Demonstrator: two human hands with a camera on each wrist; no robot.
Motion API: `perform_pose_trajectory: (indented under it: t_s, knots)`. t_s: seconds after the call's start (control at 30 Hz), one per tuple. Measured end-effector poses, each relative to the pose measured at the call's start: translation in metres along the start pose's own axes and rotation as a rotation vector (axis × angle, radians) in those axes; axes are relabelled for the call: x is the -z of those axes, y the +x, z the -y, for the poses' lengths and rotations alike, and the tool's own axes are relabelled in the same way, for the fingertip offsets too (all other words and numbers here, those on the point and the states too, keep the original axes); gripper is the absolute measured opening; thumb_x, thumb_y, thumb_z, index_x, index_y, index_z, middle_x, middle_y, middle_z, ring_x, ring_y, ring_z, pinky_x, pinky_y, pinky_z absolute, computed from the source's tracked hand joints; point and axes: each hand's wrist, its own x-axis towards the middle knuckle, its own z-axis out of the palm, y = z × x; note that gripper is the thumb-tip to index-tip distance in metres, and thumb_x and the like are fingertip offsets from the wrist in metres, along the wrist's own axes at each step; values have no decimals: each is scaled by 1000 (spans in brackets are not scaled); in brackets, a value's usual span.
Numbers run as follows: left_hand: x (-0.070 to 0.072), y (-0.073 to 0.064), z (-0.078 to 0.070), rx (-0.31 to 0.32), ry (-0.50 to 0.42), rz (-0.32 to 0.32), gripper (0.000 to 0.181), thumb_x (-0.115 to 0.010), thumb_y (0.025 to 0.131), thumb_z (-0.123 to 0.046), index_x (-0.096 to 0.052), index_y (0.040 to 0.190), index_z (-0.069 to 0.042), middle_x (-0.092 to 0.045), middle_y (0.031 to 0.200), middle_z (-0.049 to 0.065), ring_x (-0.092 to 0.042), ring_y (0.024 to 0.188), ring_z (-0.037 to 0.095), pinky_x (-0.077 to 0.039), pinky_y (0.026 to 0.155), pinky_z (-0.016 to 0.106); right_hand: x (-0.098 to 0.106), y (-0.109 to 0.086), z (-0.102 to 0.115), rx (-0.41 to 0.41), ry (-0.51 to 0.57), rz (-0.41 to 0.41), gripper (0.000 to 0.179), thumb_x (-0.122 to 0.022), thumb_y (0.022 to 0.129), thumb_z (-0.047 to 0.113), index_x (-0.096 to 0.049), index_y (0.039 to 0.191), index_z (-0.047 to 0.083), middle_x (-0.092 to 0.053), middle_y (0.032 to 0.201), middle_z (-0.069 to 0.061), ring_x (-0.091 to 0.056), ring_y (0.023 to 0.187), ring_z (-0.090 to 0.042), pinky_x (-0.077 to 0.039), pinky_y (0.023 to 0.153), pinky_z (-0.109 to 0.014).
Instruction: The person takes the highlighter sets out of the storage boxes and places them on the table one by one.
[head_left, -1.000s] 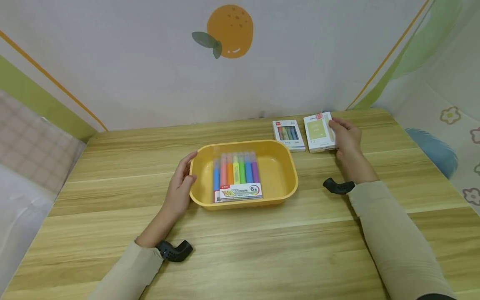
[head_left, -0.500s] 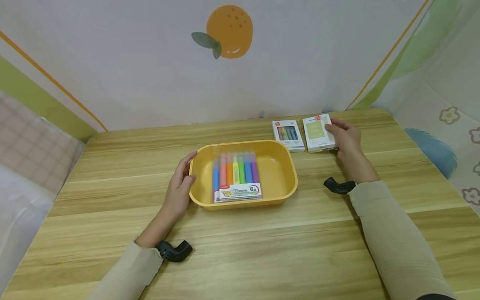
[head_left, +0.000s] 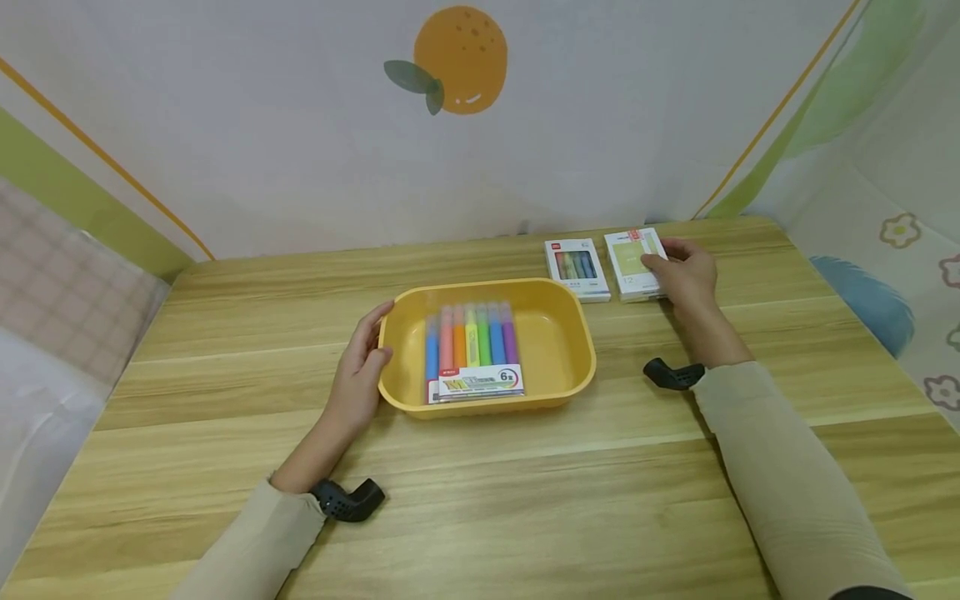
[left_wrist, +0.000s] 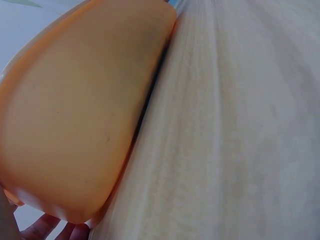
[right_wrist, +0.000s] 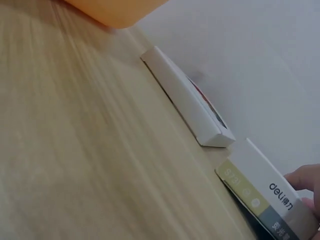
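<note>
My left hand [head_left: 356,379] grips the left end of a yellow plastic basket [head_left: 553,354], thumb at the rim. In it lie overlapping clear packs of highlighters [head_left: 482,342] in several colours. The left wrist view shows the basket's outer wall [left_wrist: 75,115] standing on the table. At the back right, my right hand [head_left: 692,275] holds a white and green box [head_left: 628,260] by its right side, thumb across the top face. Its side reads "deli" in the right wrist view, where one lower edge looks slightly raised off the table. Most fingers are hidden behind the box.
Just left of the held box lies another white box [head_left: 577,271] with a window showing coloured sticks, behind the basket's right corner. The wooden table [head_left: 480,500] ends at a white curtain-like backdrop [head_left: 300,150] with a printed orange. A black camera sits on each wrist.
My right hand has shifted slightly left, its thumb now further over the box. The held box has edged a little left too. My left hand and the basket stay put.
</note>
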Motion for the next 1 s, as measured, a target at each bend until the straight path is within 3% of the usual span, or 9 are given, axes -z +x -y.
perform_pose_trajectory:
  t_s: [0.27,0.67,1.0]
  knots:
    - [1,0,0,-1,0,0,60,-33,98,-3,-35,156,-16,-44,152,22,-51,128,34,-52,86,14,-1,-4,0,69,-97,5,62,-71,92,31,-52,145,6,-50,147,-14,-57,120,-18,-48,79,-11]
    - [1,1,1,-5,9,6,60,-33,99,-3,-35,157,-16,-42,154,21,-50,130,34,-51,88,16,-6,-9,1,182,-214,3,68,-72,90,35,-50,145,2,-54,145,-22,-52,128,-32,-45,106,-42]
    - [1,0,0,-1,19,5,60,-33,98,-3,-35,157,-16,-43,154,22,-51,129,34,-51,87,15,-11,-12,0,267,-276,10,64,-72,91,28,-50,142,-4,-55,140,-26,-53,130,-37,-44,110,-48]
